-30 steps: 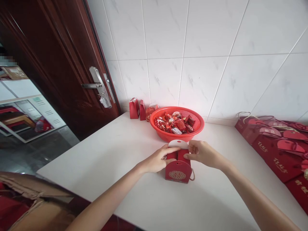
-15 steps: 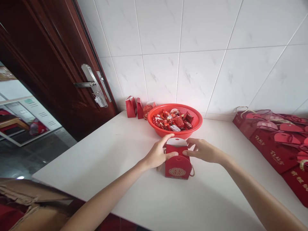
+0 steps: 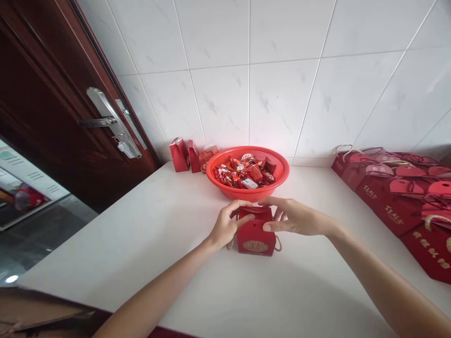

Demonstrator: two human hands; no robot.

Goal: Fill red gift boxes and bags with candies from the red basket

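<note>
A small red gift box [image 3: 256, 240] with a gold emblem and rope loops at its sides stands upright on the white table. Its top flaps lean inward. My left hand [image 3: 225, 226] grips the box's upper left, thumb on the near flap and fingers at the far flap. From the right, my right hand [image 3: 294, 217] holds the same flaps between thumb and fingers. Just behind the box sits a red plastic basket [image 3: 229, 191] heaped with red-wrapped sweets [image 3: 252, 172].
Small red packets [image 3: 179, 156] stand by the wall, left of the basket. Rows of red gift boxes [image 3: 384, 199] fill the table's right side. A dark wooden door [image 3: 45, 94] is at the left, and a cardboard box [image 3: 38, 312] lies below the white table's edge [image 3: 88, 281].
The box's flaps have been pushed inward, closer together, and the white inner side of the far flap no longer shows. The camera view has shifted slightly.
</note>
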